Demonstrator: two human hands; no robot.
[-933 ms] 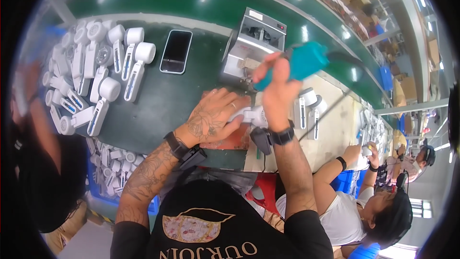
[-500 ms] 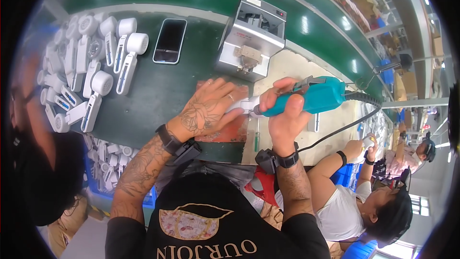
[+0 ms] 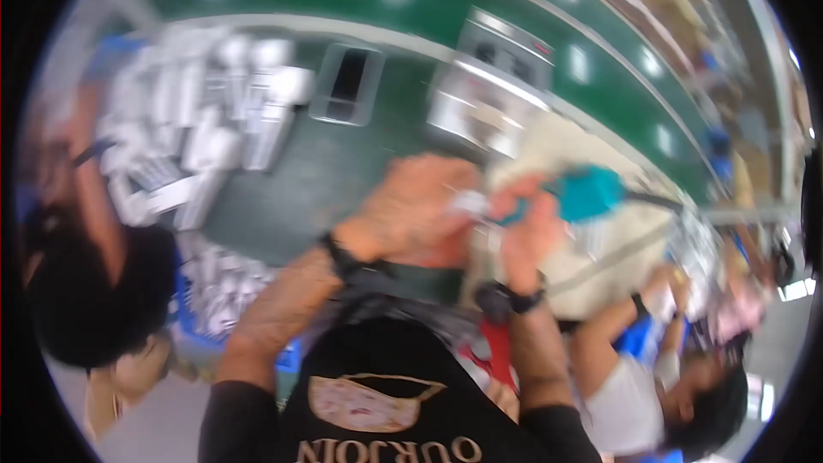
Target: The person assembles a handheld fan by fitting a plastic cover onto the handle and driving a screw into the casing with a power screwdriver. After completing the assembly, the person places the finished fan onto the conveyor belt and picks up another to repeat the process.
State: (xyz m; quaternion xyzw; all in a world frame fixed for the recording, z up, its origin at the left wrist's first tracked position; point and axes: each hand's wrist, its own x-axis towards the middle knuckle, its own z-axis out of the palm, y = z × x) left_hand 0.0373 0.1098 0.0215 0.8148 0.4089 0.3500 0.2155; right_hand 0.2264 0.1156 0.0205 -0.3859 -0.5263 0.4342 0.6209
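Note:
Motion blurs the whole head view. My left hand [image 3: 416, 206] is closed around a white plastic piece [image 3: 470, 204]; its end shows past my fingers, and the rest is hidden under the hand. My right hand [image 3: 530, 227] is wrapped round a teal electric screwdriver [image 3: 591, 195], its dark cable running off to the right. The screwdriver's tip points left at the white piece; blur hides whether they touch. A reddish-brown mat [image 3: 437, 254] lies beneath my left hand.
White shower-head-shaped pieces [image 3: 206, 159] are heaped at the left. A phone [image 3: 350, 77] and a grey metal machine [image 3: 489, 94] stand toward the back. A blue crate [image 3: 190, 313] of white parts sits below the table edge. Co-workers [image 3: 630, 403] flank me.
The view has shifted, so the scene sits farther right and is now blurred. My left hand looks more curled around the white piece; the screwdriver stays in my right hand.

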